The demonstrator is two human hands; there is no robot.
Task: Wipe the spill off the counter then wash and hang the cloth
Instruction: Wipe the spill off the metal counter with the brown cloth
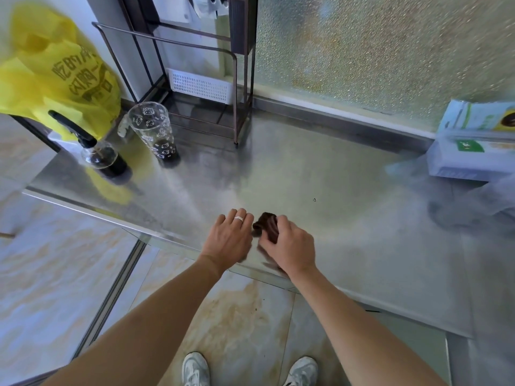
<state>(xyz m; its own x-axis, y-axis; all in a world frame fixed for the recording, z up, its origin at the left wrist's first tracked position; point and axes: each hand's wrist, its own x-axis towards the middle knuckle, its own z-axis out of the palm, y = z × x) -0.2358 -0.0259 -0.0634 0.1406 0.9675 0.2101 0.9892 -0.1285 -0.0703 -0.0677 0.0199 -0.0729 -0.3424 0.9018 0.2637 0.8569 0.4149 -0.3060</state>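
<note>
The cloth [267,225], a small dark brown bunch, sits near the front edge of the steel counter [320,176], gathered up under the right hand [289,245]. That hand's fingers curl over the cloth and grip it, with a folded end poking out past the knuckles toward the back of the counter. The left hand [231,236] lies just beside it, palm down, fingers relaxed and slightly spread, holding nothing; a pale ring [238,218] shows on 1 finger. Whether its fingertips touch the cloth cannot be told, since the edges there are blurred.

A tiny dark speck [315,200] lies on the metal to the right of the hands, apart from them.

Toward the back left stands a clear tall glass [154,132] printed with small cat faces, a little dark liquid in its bottom. Just left of it is a dark spray bottle [104,157] with a black trigger head. Behind both hangs a yellow plastic bag [55,71] with printed characters. A thin brown metal rack [195,79] stands at the back, with a white slotted basket [202,86] low inside it. At the far right edge sit stacked pale boxes [471,146] with green labels. Frosted glass [376,51] runs behind the counter. Below, 2 grey-white shoes [195,370] stand on a tiled floor [55,274].
</note>
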